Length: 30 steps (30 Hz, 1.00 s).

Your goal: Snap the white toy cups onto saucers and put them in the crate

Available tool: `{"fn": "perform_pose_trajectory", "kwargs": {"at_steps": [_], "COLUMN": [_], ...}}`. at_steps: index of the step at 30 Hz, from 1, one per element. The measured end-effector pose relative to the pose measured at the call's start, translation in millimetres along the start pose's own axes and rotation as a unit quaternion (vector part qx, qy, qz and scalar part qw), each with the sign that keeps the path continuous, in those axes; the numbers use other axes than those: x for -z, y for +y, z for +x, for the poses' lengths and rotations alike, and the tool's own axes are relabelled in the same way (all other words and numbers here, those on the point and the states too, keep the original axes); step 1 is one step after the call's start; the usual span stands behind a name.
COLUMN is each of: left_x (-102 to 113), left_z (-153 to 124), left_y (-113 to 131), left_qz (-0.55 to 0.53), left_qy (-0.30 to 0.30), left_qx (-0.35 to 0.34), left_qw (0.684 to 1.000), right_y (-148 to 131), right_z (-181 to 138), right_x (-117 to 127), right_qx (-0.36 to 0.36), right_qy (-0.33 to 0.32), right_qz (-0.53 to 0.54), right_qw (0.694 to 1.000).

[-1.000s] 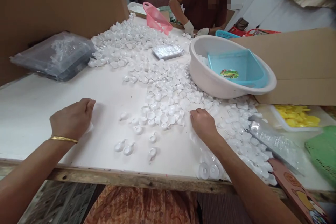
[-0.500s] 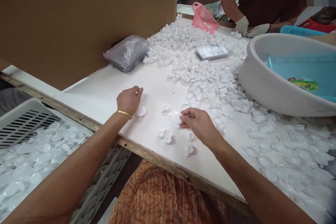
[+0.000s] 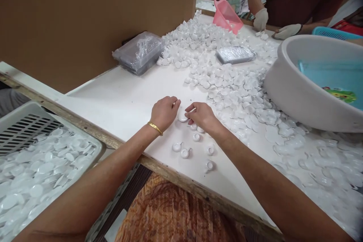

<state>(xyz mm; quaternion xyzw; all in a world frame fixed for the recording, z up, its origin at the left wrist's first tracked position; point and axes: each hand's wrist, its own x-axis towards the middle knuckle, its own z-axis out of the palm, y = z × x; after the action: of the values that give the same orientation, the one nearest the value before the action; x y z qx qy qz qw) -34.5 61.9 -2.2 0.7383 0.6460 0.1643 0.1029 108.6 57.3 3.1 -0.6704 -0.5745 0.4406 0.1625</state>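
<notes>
Right b/w the fingers [image 3: 195, 105], a white disc [image 3: 182, 115]: smooth plastic, glossy, catching light! Just nearer than the fingers, small white cups [image 3: 185, 153], same shiny plastic. Under the fingers, tabletop [image 3: 130, 102]: smooth, w/ a soft sheen; its edge [image 3: 187, 184], nearer, is rough wood. Behind the L fingers, bangle [image 3: 155, 128]: polished gold-coloured metal! Beyond, to L, pkg [image 3: 138, 51] in crinkly clear plastic film, v. glossy, and matt brown cardboard [image 3: 99, 19]. R of the fingers, basin [image 3: 283, 83]: smooth, near-matt plastic. Nearest, patterned cloth [image 3: 170, 208], matt.
</notes>
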Motion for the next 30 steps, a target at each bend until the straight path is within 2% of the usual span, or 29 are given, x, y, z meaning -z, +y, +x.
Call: {"fn": "perform_pose_trajectory", "kwargs": {"at_steps": [6,12,16,21,24,26,28,30], "left_x": [-24.7,-37.7,-36.1,-27.0,-19.5,-12.5,-3.2,7.5], "left_z": [23.8,30.7,29.9,28.7,26.4,24.5,22.7,21.4], "left_y": [18.8,16.7,18.0,28.3,28.6,20.8,6.3,-11.2], "left_qz": [0.048,0.098,0.117,0.162,0.182,0.185,0.189,0.197], "left_qy": [-0.034,-0.035,-0.034,-0.03,-0.043,-0.081,-0.112,-0.123], "left_qx": [-0.004,-0.07,-0.089,-0.084,-0.075,-0.059,-0.015,0.044], "left_qw": [0.998,0.992,0.989,0.983,0.98,0.978,0.976,0.972], "right_y": [5.8,6.7,13.0,12.2,6.2,11.2,29.8,60.3], "right_z": [7.5,9.4,17.7,18.2,-2.6,-20.8,-36.2,-44.2], "right_x": [-4.4,2.1,2.1,-7.6,2.6,21.6,50.0,82.5], "right_qx": [-0.02,-0.029,-0.02,0.028,0.08,0.139,0.189,0.153], "right_qy": [-0.033,-0.081,-0.092,-0.072,-0.022,0.047,0.155,0.279], "right_qz": [0.1,0.179,0.167,0.089,0.058,0.05,0.035,-0.028], "right_qw": [0.994,0.98,0.981,0.993,0.995,0.988,0.969,0.948]}}
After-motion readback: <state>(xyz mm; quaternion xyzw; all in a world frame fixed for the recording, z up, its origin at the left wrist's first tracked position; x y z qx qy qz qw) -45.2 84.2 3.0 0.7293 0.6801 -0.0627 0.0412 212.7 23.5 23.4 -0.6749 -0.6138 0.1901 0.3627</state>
